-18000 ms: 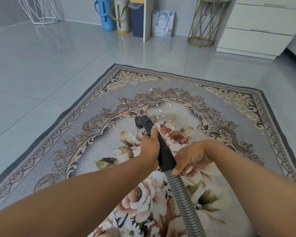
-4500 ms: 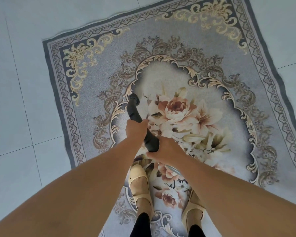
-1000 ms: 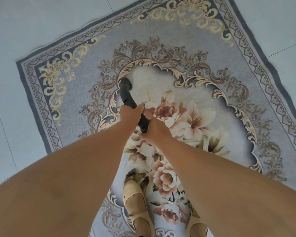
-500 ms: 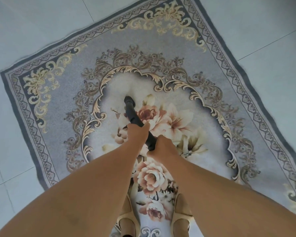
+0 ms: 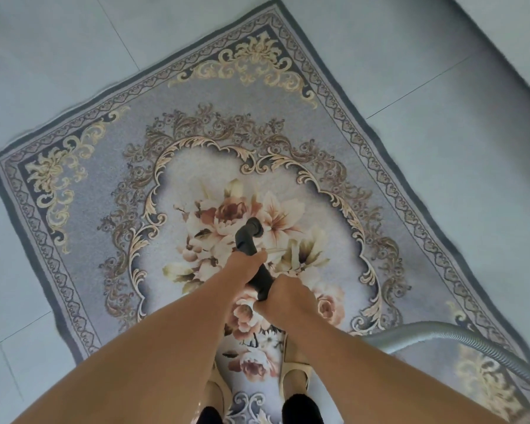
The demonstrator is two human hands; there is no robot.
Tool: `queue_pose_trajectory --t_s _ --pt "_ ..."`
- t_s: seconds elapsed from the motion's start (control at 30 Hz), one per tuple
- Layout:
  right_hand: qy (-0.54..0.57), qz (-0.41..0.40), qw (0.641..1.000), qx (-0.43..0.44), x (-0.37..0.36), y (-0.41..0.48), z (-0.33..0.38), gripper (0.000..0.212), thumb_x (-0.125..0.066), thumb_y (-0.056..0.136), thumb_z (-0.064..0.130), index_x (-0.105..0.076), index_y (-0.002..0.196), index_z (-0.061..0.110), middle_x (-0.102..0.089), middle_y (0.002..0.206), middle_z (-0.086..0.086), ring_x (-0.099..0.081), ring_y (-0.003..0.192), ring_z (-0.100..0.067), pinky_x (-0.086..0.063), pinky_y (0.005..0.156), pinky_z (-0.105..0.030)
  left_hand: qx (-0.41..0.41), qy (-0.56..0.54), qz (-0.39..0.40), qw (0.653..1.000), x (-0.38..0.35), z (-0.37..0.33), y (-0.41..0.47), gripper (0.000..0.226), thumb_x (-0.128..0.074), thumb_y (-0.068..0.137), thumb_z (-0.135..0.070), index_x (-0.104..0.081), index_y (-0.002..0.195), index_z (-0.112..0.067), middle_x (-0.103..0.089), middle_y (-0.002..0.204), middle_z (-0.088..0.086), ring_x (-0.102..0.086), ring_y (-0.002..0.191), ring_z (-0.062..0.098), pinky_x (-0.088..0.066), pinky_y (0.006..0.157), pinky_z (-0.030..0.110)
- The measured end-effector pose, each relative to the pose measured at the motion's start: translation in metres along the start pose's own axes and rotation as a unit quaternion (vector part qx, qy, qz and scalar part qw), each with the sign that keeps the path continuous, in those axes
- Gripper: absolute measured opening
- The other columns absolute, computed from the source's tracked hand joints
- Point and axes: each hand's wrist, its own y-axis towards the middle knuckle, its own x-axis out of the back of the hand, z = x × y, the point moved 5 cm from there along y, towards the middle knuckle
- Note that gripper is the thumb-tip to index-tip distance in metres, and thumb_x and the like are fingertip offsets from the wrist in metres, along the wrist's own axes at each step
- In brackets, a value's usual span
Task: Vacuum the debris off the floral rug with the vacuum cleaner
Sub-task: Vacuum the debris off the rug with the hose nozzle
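Black vacuum handle [image 5: 247, 240] gripped by left hand [image 5: 244, 266], right hand [image 5: 285, 296]; floral rug [image 5: 196, 96] beneath

Floor [image 5: 58, 56]: large pale grey-blue tiles, smooth, slight sheen. It shows along the left, the top and the right of the view.

Grout line [image 5: 120, 34] at upper left: thin, dark, running diagonally. Second grout line [image 5: 416, 88] at right, crossing at a different angle. Third grout line [image 5: 16, 332] at lower left, meeting a fainter one near the frame edge.

Top right corner: pale strip [image 5: 527, 26] with a straight diagonal edge; wall base or furniture, cannot tell which. Darker shaded band [image 5: 471, 71] on the tiles just beside it.

Light: soft, even, no hard shadows; left-hand tiles brightest.
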Motion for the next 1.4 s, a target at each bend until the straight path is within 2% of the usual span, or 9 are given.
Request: queue_pose_trajectory --t_s 0.2,0.4,0.53,0.63,0.8,0.87,0.97,1.1,1.4 --pt "0.024 0.027 0.999 0.033 0.030 -0.048 -0.005 0.030 -0.069 0.076 0.034 -0.049 0.091 0.018 -0.053 0.072 0.005 -0.058 0.069 -0.019 -0.046 0.058 -0.026 -0.004 -0.038 -0.029 0.999 0.003 -0.006 -0.060 0.041 -0.066 0.085 -0.031 -0.052 0.110 -0.003 -0.064 0.106 0.017 -0.065 0.097 0.034 -0.055 0.089 0.047" --pt "0.089 0.031 0.995 0.041 0.047 -0.098 -0.017 0.030 -0.070 0.077 0.036 -0.046 0.075 0.019 -0.053 0.064 0.004 -0.052 0.056 -0.013 -0.036 0.047 -0.024 -0.057 -0.017 -0.024 0.998 0.000 -0.016 -0.117 0.028 -0.065 0.086 -0.023 -0.054 0.101 -0.002 -0.064 0.095 0.017 -0.065 0.085 0.032 -0.057 0.072 0.040" --pt "0.156 0.058 0.983 0.071 0.030 -0.134 -0.021 0.043 -0.070 0.075 0.054 -0.061 0.090 0.014 -0.069 0.082 -0.005 -0.067 0.079 -0.022 -0.055 0.068 -0.035 -0.106 0.086 -0.013 0.991 -0.007 -0.009 -0.152 0.028 -0.068 0.086 -0.024 -0.052 0.098 -0.004 -0.058 0.083 0.012 -0.058 0.074 0.028 -0.051 0.064 0.037" --pt "0.201 0.091 0.972 0.085 0.016 -0.169 -0.026 0.056 -0.071 0.076 0.057 -0.065 0.110 0.013 -0.071 0.100 -0.006 -0.067 0.093 -0.022 -0.055 0.086 -0.037 -0.162 0.202 -0.016 0.966 -0.011 0.001 -0.180 0.026 -0.067 0.086 -0.022 -0.048 0.096 -0.007 -0.057 0.084 0.011 -0.059 0.082 0.030 -0.050 0.066 0.040" --pt "0.291 0.132 0.943 0.092 0.002 -0.231 -0.038 0.038 -0.070 0.083 0.051 -0.062 0.097 0.017 -0.065 0.075 0.005 -0.064 0.065 -0.008 -0.051 0.062 -0.022 -0.257 0.401 0.021 0.879 -0.027 0.022 -0.229 0.028 -0.067 0.080 -0.014 -0.049 0.101 -0.008 -0.054 0.081 0.006 -0.051 0.069 0.018 -0.039 0.056 0.027" --pt "0.298 0.113 0.945 0.071 -0.005 -0.246 -0.055 0.037 -0.068 0.088 0.044 -0.065 0.096 0.009 -0.070 0.087 -0.003 -0.066 0.079 -0.014 -0.055 0.078 -0.031 -0.287 0.456 0.029 0.842 -0.039 0.032 -0.245 0.035 -0.067 0.080 -0.014 -0.049 0.109 -0.009 -0.056 0.092 0.008 -0.053 0.076 0.021 -0.040 0.060 0.027" --pt "0.285 0.025 0.958 0.008 -0.014 -0.270 -0.106 0.046 -0.068 0.085 0.047 -0.069 0.103 0.005 -0.068 0.115 -0.011 -0.057 0.115 -0.027 -0.044 0.101 -0.039 -0.338 0.524 0.034 0.781 -0.071 0.048 -0.273 0.053 -0.066 0.085 -0.016 -0.041 0.131 -0.010 -0.057 0.112 0.011 -0.057 0.091 0.023 -0.042 0.066 0.026" --pt "0.344 -0.059 0.932 -0.096 -0.030 -0.309 -0.193 0.040 -0.062 0.091 0.031 -0.062 0.118 0.002 -0.069 0.109 -0.012 -0.066 0.103 -0.025 -0.053 0.080 -0.031 -0.410 0.593 0.044 0.692 -0.132 0.067 -0.307 0.046 -0.064 0.087 -0.012 -0.039 0.126 -0.012 -0.062 0.109 0.011 -0.061 0.079 0.023 -0.052 0.065 0.034" --pt "0.421 -0.122 0.874 -0.212 -0.102 -0.403 -0.378 0.021 -0.057 0.091 0.019 -0.067 0.103 0.006 -0.073 0.093 -0.009 -0.071 0.086 -0.023 -0.059 0.081 -0.039 -0.505 0.650 0.028 0.567 -0.289 0.140 -0.391 0.042 -0.061 0.090 -0.015 -0.035 0.123 -0.014 -0.065 0.099 0.012 -0.060 0.065 0.028 -0.050 0.056 0.035"
